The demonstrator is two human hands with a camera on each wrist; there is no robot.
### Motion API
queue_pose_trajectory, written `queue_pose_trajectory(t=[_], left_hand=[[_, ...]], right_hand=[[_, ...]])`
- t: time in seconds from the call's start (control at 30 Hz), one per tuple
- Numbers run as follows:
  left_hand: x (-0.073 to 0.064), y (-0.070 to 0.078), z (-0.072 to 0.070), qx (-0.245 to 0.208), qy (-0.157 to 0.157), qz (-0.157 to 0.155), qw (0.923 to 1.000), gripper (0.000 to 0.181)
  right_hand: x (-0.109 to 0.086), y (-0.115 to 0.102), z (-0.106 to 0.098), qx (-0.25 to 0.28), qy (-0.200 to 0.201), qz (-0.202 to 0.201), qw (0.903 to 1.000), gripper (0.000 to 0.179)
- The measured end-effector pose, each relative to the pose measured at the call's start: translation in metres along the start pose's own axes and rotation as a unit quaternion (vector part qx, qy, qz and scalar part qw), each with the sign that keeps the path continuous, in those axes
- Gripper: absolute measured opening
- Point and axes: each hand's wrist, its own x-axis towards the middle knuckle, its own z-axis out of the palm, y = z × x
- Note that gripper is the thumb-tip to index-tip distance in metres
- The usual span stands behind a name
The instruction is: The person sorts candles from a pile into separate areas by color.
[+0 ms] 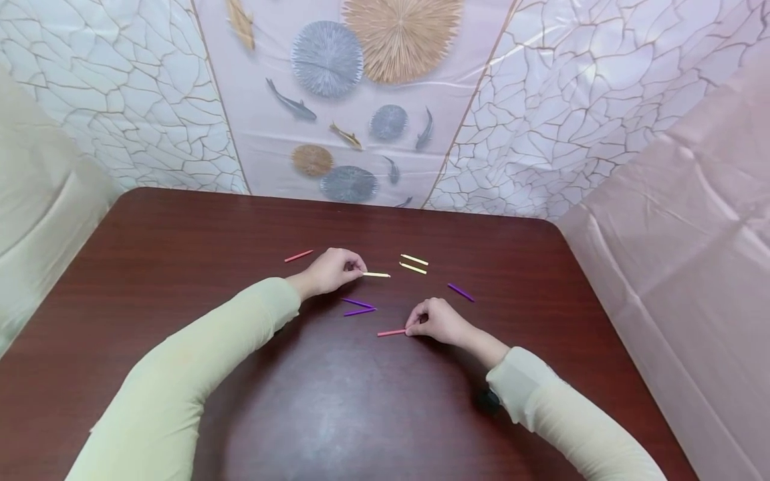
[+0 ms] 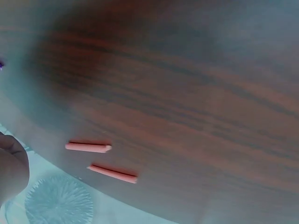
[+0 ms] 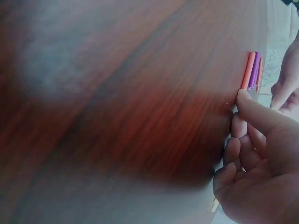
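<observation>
In the head view, my left hand (image 1: 334,270) pinches one end of a slim pale yellow candle (image 1: 377,274), which points right. My right hand (image 1: 442,322), lower and further right, pinches the right end of a red candle (image 1: 391,333) between thumb and fingertips. The right wrist view shows that red candle (image 3: 249,70) reaching away from my thumb. Between the hands, two purple candles (image 1: 359,312) meet at their right ends in a narrow V. The left wrist view catches my left hand (image 2: 13,168) only at its edge.
Two yellow candles (image 1: 414,267) lie side by side behind my right hand. A single purple candle (image 1: 461,292) lies further right, and a red candle (image 1: 299,255) left of my left hand. Patterned cloth (image 1: 331,133) hangs behind the dark wooden table (image 1: 180,220).
</observation>
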Motion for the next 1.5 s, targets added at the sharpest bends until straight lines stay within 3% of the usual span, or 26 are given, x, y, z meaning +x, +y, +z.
queue_pose_trajectory(t=[0.13, 0.27, 0.43, 0.8, 1.0, 1.23, 1.5], left_hand=[[0.016, -0.004, 0.009, 0.001, -0.01, 0.006, 0.9999, 0.008], [0.024, 0.015, 0.008, 0.013, -0.034, -0.027, 0.999, 0.009], [0.033, 0.028, 0.011, 0.043, -0.048, -0.037, 0.9973, 0.01], [0.051, 0.028, 0.028, 0.06, -0.065, -0.046, 0.995, 0.009], [0.056, 0.028, 0.033, 0.065, -0.062, -0.058, 0.9942, 0.009], [0.054, 0.025, 0.031, 0.044, -0.063, -0.062, 0.9951, 0.011], [0.041, 0.025, 0.019, -0.012, -0.04, -0.056, 0.9976, 0.013]], right_hand=[[-0.003, 0.003, 0.001, 0.003, 0.005, -0.002, 1.0, 0.006], [-0.004, 0.004, 0.002, 0.005, 0.01, -0.004, 0.9999, 0.006], [-0.006, 0.004, 0.001, 0.008, 0.014, -0.001, 0.9999, 0.006], [-0.008, 0.004, 0.003, 0.009, 0.02, -0.015, 0.9996, 0.006], [-0.009, 0.004, 0.001, 0.007, 0.02, -0.014, 0.9997, 0.006], [-0.006, 0.004, 0.001, 0.007, 0.016, -0.021, 0.9996, 0.006], [-0.007, 0.006, 0.001, 0.011, 0.017, -0.02, 0.9996, 0.006]])
